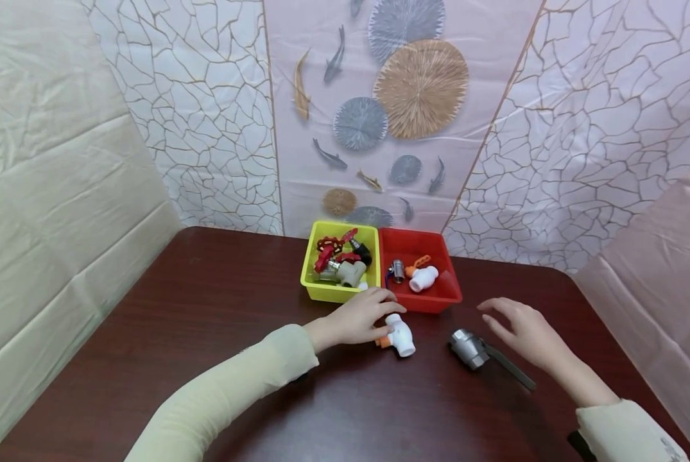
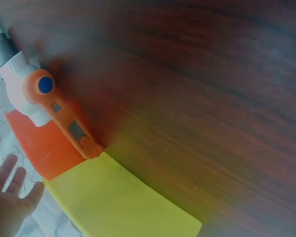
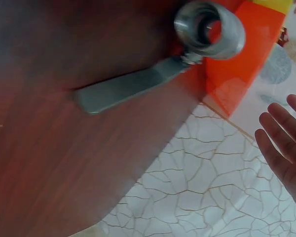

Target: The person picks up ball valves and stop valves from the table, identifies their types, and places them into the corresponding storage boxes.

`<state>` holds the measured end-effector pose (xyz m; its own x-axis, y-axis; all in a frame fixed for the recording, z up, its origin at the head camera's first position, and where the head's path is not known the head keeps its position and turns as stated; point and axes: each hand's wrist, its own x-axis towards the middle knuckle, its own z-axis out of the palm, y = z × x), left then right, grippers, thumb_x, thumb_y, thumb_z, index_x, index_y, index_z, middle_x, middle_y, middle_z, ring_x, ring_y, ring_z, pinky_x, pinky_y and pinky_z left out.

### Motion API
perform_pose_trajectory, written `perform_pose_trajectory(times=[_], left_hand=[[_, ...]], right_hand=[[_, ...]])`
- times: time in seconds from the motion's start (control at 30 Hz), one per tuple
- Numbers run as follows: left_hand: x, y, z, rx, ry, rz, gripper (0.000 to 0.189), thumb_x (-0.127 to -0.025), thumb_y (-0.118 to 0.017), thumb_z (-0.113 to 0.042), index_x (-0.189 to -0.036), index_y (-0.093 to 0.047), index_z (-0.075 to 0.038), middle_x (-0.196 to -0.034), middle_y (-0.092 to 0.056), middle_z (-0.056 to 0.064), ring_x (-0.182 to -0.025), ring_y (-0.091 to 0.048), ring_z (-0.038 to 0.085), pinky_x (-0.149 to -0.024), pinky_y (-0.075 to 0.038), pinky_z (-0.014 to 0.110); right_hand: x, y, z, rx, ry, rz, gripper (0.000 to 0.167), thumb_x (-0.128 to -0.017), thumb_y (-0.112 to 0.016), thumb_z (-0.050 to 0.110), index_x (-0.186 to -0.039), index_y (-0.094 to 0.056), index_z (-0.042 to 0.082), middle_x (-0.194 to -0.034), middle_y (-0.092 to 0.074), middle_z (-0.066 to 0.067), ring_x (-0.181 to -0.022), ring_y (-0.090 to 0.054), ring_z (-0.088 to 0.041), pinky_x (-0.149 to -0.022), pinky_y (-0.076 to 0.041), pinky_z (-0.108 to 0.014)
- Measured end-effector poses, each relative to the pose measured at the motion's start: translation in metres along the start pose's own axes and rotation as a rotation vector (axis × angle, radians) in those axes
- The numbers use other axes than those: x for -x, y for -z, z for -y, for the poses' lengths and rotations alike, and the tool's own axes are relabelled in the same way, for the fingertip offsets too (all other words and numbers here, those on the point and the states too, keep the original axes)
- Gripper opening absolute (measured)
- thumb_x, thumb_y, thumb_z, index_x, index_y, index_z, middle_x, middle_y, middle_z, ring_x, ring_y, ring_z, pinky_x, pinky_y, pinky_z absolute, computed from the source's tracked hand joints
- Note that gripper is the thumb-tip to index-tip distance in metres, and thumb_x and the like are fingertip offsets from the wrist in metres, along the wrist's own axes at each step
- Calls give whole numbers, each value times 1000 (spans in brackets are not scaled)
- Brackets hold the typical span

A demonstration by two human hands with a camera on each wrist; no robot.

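A white plastic ball valve [image 1: 401,335] with an orange handle [image 2: 71,121] lies on the table in front of the bins. My left hand [image 1: 361,317] hovers beside and over its handle side, and in the left wrist view the fingers [image 2: 15,181] are spread, apart from the valve. To the right, a metal ball valve [image 1: 468,349] rests with its long grey lever [image 3: 128,86] pointing toward the near right. Just beyond that lever is my right hand [image 1: 524,330], holding nothing, its fingers [image 3: 281,131] loosely extended in the right wrist view.
Behind the valves stand a yellow bin [image 1: 328,294] and a red bin [image 1: 431,304], side by side. Red-handled valves [image 1: 325,256] and grey fittings fill the yellow one. Inside the red one sit a small metal valve [image 1: 398,270] and another white valve [image 1: 423,278]. Patterned cloth [image 1: 217,115] encloses the table.
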<state>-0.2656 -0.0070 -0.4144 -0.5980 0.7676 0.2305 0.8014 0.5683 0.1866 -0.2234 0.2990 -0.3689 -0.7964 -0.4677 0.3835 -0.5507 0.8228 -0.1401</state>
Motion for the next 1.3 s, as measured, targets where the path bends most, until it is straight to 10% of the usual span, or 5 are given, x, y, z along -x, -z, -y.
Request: perform_pose_trajectory(times=[0.2, 0.43, 0.7, 1.3], left_hand=[[2, -6, 2, 26, -64, 64, 42, -91, -61, -30, -131, -55, -19, -122, -54, 2, -113, -47, 15, -98, -40, 29], [-2, -11, -5, 122, 10, 243, 59, -89, -65, -35, -142, -40, -28, -143, -40, 5, -126, -41, 20, -104, -39, 37], [-12, -19, -13, 26, 33, 393, 66, -87, -65, -39, -145, -35, -33, -154, -27, 6, -137, -32, 28, -105, -37, 50], [-27, -36, -21, -29, 86, 376, 47, -89, -55, -53, -130, -45, -33, -130, -46, -2, -110, -44, 20, -89, -43, 36]], right_hand=[[13, -5, -3, 21, 31, -16, 16, -79, -70, 5, -95, -67, 7, -90, -70, -3, -81, -65, -20, -69, -52, -40], [18, -5, 2, 9, 33, -20, 19, -78, -71, 4, -96, -68, 9, -91, -70, -1, -82, -65, -19, -70, -52, -39], [18, -15, 9, -9, 52, -3, 18, -77, -72, 6, -95, -68, 7, -90, -69, 0, -81, -64, -16, -71, -53, -38], [14, -24, 15, -68, 70, 13, 16, -79, -71, 4, -95, -68, 8, -88, -68, 1, -76, -61, -12, -66, -52, -31]])
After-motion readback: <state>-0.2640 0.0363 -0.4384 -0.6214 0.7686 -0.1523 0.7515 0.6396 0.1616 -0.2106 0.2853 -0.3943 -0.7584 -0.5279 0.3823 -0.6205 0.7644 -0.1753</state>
